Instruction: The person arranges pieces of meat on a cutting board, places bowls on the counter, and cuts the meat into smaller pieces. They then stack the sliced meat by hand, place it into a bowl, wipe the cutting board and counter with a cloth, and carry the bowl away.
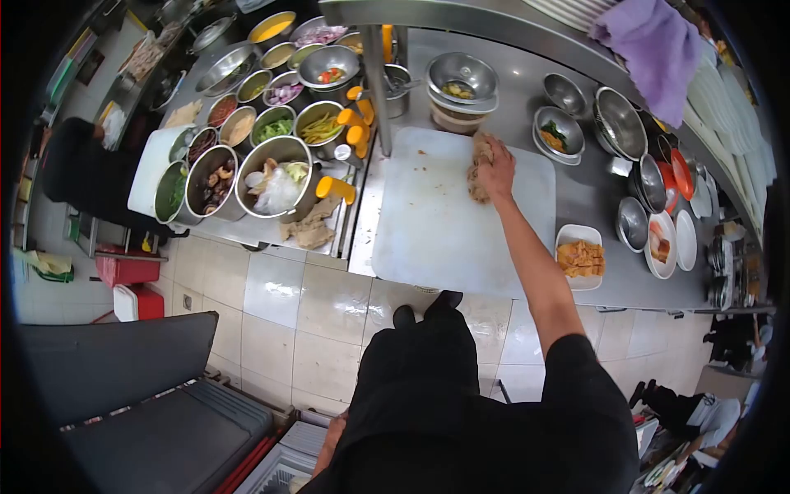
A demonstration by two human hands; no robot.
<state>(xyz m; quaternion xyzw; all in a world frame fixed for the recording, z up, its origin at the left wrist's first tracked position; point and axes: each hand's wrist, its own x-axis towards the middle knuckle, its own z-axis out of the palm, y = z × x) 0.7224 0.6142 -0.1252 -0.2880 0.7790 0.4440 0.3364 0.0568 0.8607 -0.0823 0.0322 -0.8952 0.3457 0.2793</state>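
Note:
My right hand (496,174) is closed on a crumpled brown cloth (477,183), which it presses on the upper right part of a white cutting board (444,222). A few small brown crumbs lie on the board's upper left part. Low beside my left thigh, my left hand (333,436) shows only in part, its fingers hidden. Just behind the board sits a stack of bowls (462,78) with yellow-green food in the top one. To the board's right stands a white dish (579,257) of orange-brown food pieces.
Metal pots of ingredients (274,177) and yellow-capped bottles (336,190) crowd the left counter. Steel bowls (619,123) and white plates (685,240) stand at the right. A metal shelf post (375,90) rises behind the board. Another person (82,169) stands at the far left.

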